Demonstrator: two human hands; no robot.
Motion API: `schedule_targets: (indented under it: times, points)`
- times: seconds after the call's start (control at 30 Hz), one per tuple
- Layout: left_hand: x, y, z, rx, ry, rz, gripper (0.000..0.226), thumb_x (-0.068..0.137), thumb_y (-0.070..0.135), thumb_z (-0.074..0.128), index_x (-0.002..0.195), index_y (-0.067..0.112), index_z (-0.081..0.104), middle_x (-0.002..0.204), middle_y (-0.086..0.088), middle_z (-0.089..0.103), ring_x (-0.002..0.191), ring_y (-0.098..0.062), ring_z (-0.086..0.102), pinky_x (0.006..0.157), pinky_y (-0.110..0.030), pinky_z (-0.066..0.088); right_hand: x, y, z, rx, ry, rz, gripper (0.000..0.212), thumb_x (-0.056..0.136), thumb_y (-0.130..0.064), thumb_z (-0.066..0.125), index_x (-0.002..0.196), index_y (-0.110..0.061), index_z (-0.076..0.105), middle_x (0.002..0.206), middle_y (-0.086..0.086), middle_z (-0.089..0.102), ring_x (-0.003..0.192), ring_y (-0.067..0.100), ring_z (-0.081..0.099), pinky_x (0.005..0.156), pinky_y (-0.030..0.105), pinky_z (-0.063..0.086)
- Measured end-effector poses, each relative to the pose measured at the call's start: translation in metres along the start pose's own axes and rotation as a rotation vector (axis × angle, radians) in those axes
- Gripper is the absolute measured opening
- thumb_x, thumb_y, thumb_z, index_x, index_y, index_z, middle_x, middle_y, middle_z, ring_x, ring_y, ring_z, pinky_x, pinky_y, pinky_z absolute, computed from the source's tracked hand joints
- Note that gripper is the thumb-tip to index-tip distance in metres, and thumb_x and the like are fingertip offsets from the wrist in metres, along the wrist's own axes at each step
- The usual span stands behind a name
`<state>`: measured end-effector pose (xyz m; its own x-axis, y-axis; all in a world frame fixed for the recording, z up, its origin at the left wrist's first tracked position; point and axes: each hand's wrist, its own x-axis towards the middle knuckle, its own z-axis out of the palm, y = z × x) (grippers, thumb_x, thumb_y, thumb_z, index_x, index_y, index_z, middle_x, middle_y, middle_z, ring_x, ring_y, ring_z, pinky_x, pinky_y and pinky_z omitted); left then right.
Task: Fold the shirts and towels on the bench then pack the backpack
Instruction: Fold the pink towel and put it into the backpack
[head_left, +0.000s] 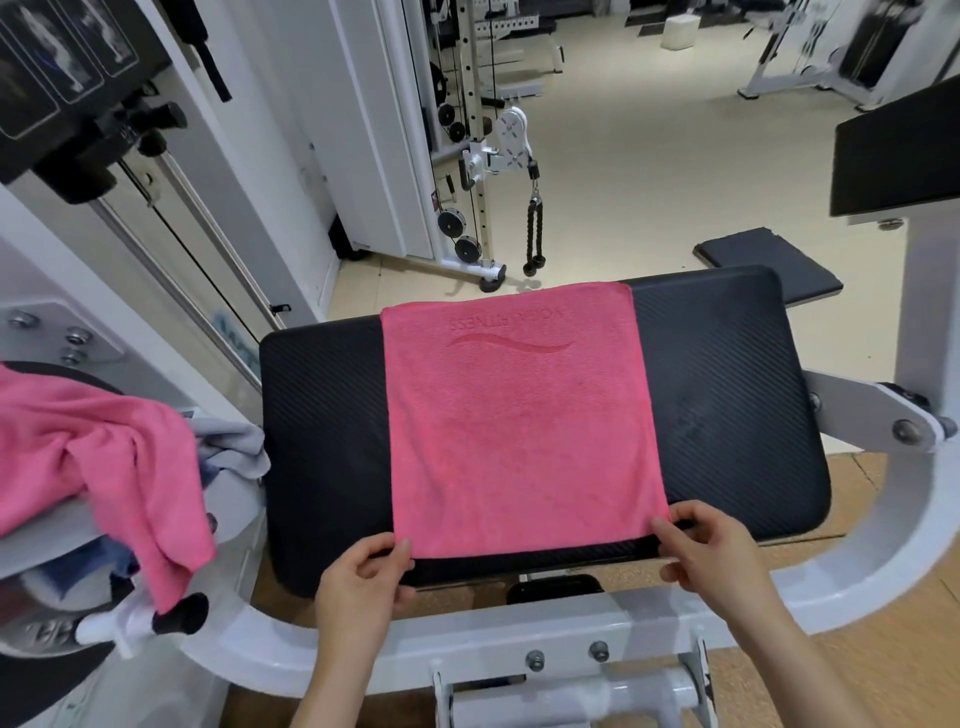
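A flat pink terry towel (522, 421) with an embossed wave and lettering lies spread across the middle of a black ribbed padded bench (727, 405); its far edge reaches the bench's far edge, its near edge runs just short of the bench's near edge, and bare padding shows on both sides of it. The left hand (363, 577) pinches the towel's near left corner between thumb and fingers, closed on the cloth; the right hand (711, 551) grips the near right corner in the same way, thumb on top and fingers curled under the hem; both hands sit at the bench's near edge, above the white painted steel frame (519, 629) that carries the bench.

Off the bench's left edge, on a neighbouring machine, a second crumpled pink towel (104, 467) hangs in loose folds over a pale surface, its lower corner drooping toward a black knob (182, 613); beside it, touching the bench's left edge, lies a bunched pale grey-blue garment (228, 447); a darker blue cloth (88, 561) shows beneath the hanging towel, though what it is cannot be told.

Beyond the bench's far edge stand a white cable machine (483, 156) with a black rope handle (535, 228), and a small dark floor mat (769, 265) on the cream floor.
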<state>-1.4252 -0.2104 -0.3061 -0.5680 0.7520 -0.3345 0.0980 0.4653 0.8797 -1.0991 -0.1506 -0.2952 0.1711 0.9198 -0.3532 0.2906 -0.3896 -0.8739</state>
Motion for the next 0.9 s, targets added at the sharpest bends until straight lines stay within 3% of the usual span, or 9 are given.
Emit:
schedule_targets:
  times: [0.17,0.27,0.37,0.43,0.53,0.63,0.7,0.8,0.9]
  points:
    - [-0.001,-0.001,-0.005,-0.178,-0.015,-0.073,0.009,0.082,0.018,0.075,0.09,0.015,0.074,0.079,-0.003,0.076,0.076,-0.015,0.074,0.062,-0.024,0.054,-0.002,0.001,-0.004,0.145,0.017,0.013,0.015,0.087,-0.019,0.071,0.079,-0.006,0.072,0.07,0.008,0.073,0.063,0.017,0.07,0.056,0.026,0.051]
    - [-0.002,-0.003,-0.008,-0.258,-0.013,-0.068,0.009,0.08,0.014,0.076,0.088,0.011,0.073,0.079,-0.008,0.075,0.077,-0.018,0.073,0.061,-0.022,0.054,-0.002,0.002,-0.007,0.294,0.047,0.035,0.008,0.085,-0.008,0.072,0.089,-0.003,0.067,0.072,0.014,0.071,0.065,0.019,0.068,0.059,0.026,0.052]
    - [-0.003,-0.003,-0.011,-0.263,-0.009,0.019,0.013,0.084,0.008,0.071,0.089,0.018,0.064,0.078,-0.008,0.073,0.072,-0.023,0.07,0.065,-0.028,0.054,-0.003,0.003,-0.01,0.32,0.041,-0.035,0.019,0.088,0.003,0.064,0.097,-0.01,0.054,0.072,0.016,0.067,0.064,0.018,0.068,0.061,0.025,0.054]
    - [-0.002,-0.003,-0.012,-0.214,-0.066,0.108,0.022,0.089,0.006,0.065,0.089,0.028,0.065,0.081,-0.004,0.071,0.069,-0.017,0.066,0.066,-0.027,0.055,-0.003,0.003,-0.013,0.221,-0.009,-0.14,0.021,0.092,0.004,0.057,0.1,-0.014,0.053,0.076,0.017,0.065,0.066,0.019,0.067,0.063,0.024,0.055]
    - [0.0,0.001,-0.017,-0.101,-0.201,0.163,0.031,0.09,0.008,0.065,0.093,0.037,0.075,0.091,0.005,0.072,0.077,-0.008,0.066,0.069,-0.024,0.055,-0.002,0.002,-0.018,0.021,-0.108,-0.276,0.027,0.093,0.008,0.051,0.096,-0.014,0.067,0.085,0.007,0.067,0.072,0.01,0.064,0.067,0.017,0.052]
    - [0.002,0.004,-0.023,0.02,-0.3,0.167,0.043,0.078,-0.001,0.075,0.095,0.039,0.076,0.092,0.001,0.071,0.083,-0.007,0.065,0.072,-0.02,0.055,-0.002,-0.002,-0.023,-0.127,-0.206,-0.298,0.032,0.084,0.005,0.067,0.103,-0.02,0.072,0.098,-0.008,0.071,0.086,0.001,0.065,0.075,0.012,0.05]
    - [0.003,0.006,-0.024,0.084,-0.293,0.229,0.045,0.076,-0.007,0.074,0.093,0.036,0.077,0.091,0.001,0.069,0.083,-0.009,0.064,0.075,-0.018,0.054,-0.002,-0.003,-0.024,-0.304,-0.171,-0.379,0.045,0.075,0.007,0.076,0.109,-0.022,0.071,0.1,-0.011,0.068,0.089,0.003,0.063,0.081,0.011,0.049]
    - [0.004,0.007,-0.024,0.156,-0.247,0.31,0.034,0.083,0.0,0.071,0.091,0.033,0.077,0.09,0.002,0.068,0.08,-0.007,0.062,0.074,-0.015,0.051,-0.002,-0.001,-0.024,-0.486,-0.034,-0.582,0.04,0.072,0.012,0.076,0.104,-0.012,0.074,0.092,-0.008,0.067,0.084,0.009,0.063,0.079,0.019,0.051]
    - [0.001,0.003,-0.028,0.197,-0.277,0.312,0.028,0.086,0.006,0.069,0.091,0.033,0.075,0.086,0.004,0.069,0.075,-0.004,0.061,0.068,-0.011,0.046,-0.003,0.001,-0.033,-0.544,-0.037,-0.603,0.031,0.076,0.005,0.076,0.099,-0.015,0.077,0.083,-0.007,0.067,0.078,0.013,0.062,0.072,0.032,0.052]
